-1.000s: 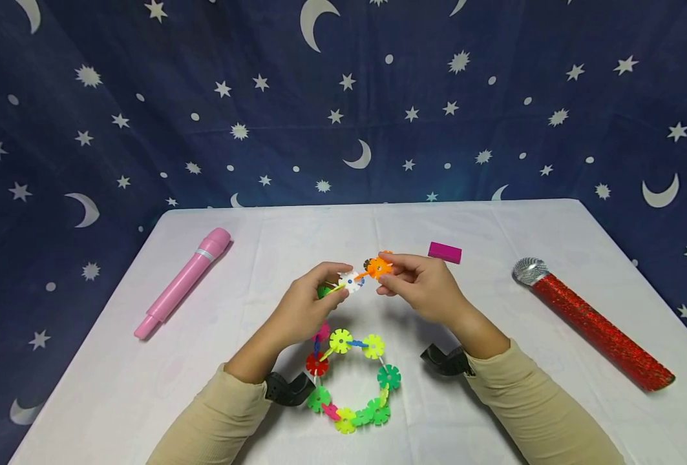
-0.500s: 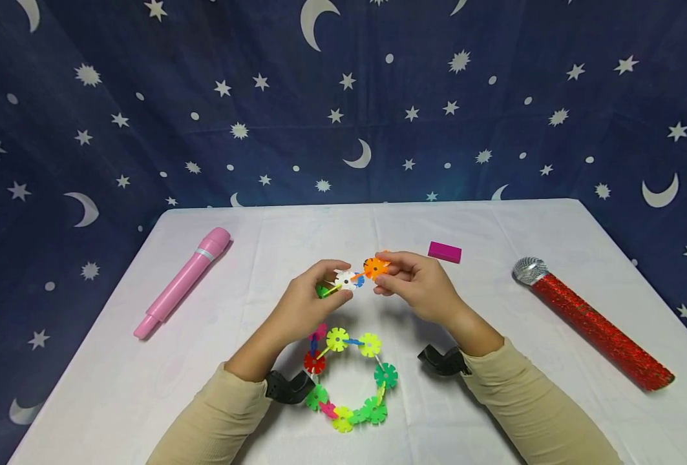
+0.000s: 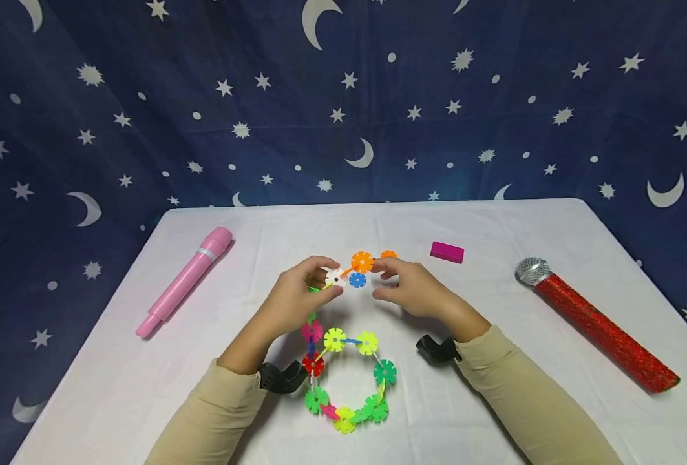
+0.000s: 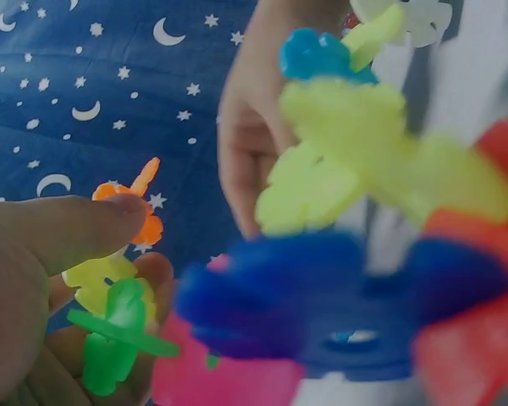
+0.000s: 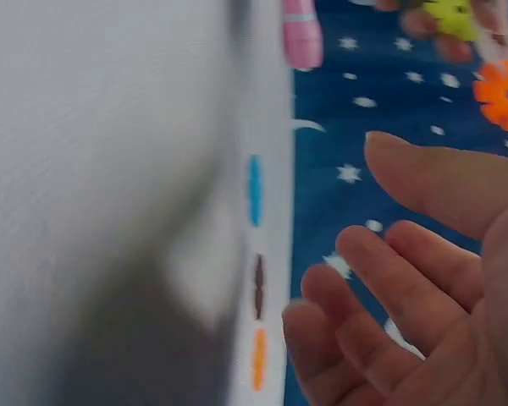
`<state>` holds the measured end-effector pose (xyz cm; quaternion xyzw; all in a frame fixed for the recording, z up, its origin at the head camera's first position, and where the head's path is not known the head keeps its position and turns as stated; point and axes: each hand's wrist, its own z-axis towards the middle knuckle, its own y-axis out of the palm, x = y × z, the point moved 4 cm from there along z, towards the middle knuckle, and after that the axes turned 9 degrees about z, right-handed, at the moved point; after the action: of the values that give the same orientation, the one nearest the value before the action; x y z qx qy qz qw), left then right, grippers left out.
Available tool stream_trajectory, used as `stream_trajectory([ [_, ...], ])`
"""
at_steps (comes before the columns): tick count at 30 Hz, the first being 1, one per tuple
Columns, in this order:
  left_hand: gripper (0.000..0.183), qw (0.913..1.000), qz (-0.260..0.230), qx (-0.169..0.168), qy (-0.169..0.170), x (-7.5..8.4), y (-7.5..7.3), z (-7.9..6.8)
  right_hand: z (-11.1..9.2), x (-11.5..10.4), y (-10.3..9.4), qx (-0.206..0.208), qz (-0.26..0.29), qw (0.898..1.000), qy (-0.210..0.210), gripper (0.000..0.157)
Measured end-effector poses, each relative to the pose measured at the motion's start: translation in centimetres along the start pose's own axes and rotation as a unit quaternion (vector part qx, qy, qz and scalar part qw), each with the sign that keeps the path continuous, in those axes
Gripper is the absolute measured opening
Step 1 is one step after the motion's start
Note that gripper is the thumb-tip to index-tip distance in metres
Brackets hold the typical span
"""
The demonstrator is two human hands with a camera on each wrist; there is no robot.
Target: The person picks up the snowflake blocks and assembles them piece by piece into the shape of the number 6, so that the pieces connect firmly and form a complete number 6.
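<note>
Head view: the left hand (image 3: 296,294) is pinching the snowflake-piece chain (image 3: 349,274) to steady it, while the right hand (image 3: 407,290) is hovering just beside, fingers loose.

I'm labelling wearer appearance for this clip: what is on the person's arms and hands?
Both arms wear long beige sleeves reaching the wrists. A black camera mount sits at the left wrist and another at the right wrist. The left hand and right hand are bare, without gloves.
</note>
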<state>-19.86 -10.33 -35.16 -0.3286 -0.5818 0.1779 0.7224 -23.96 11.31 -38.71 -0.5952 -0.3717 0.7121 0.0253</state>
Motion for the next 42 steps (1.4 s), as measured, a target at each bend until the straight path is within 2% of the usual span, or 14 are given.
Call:
stream_trajectory([
  [3,0.038,0.9999,0.001,-0.011,-0.003,-0.2,-0.2,0.0,1.2,0.6,0.8,-0.035,-0.055,0.998,0.006,0.048],
  [7,0.038,0.9998,0.004,-0.019,-0.004,-0.4,-0.2,-0.1,2.5,1.0,1.7,-0.070,-0.095,0.993,0.005,0.037],
  [9,0.037,0.9998,0.006,-0.019,-0.004,-0.4,-0.2,0.0,2.7,0.9,1.9,-0.082,-0.110,0.991,0.003,0.037],
  [14,0.036,0.9999,0.007,-0.014,-0.002,-0.3,-0.2,0.1,2.3,0.6,1.9,-0.084,-0.128,0.988,-0.008,0.040],
  [22,0.033,0.9999,0.003,-0.013,-0.007,-0.5,-0.1,0.2,1.1,0.8,1.7,-0.084,-0.128,0.988,-0.004,0.029],
  [25,0.033,0.9998,0.004,-0.015,-0.011,-0.6,0.0,0.2,0.5,1.1,1.3,-0.081,-0.097,0.992,0.016,0.021],
  [27,0.034,0.9997,0.004,-0.019,-0.014,-0.6,0.1,0.2,0.0,1.1,0.7,-0.064,-0.063,0.996,0.024,0.015],
  [31,0.036,0.9995,0.008,-0.031,-0.007,-0.6,0.2,0.1,-0.9,0.5,-0.7,-0.005,0.055,0.998,0.017,0.014],
  [34,0.036,0.9994,0.011,-0.033,0.000,-0.5,0.3,0.1,-1.4,-0.2,-1.5,0.035,0.155,0.987,-0.005,0.019],
  [36,0.036,0.9994,0.013,-0.031,0.004,-0.5,0.3,0.1,-1.6,-0.5,-1.9,0.052,0.204,0.978,-0.018,0.023],
  [39,0.041,0.9994,0.016,-0.029,0.014,-0.4,0.3,0.0,-1.9,-1.0,-2.2,0.068,0.242,0.968,-0.027,0.030],
  [42,0.049,0.9990,0.020,-0.029,0.028,-0.2,0.3,-0.1,-2.2,-1.4,-2.3,0.065,0.258,0.964,-0.029,0.039],
])
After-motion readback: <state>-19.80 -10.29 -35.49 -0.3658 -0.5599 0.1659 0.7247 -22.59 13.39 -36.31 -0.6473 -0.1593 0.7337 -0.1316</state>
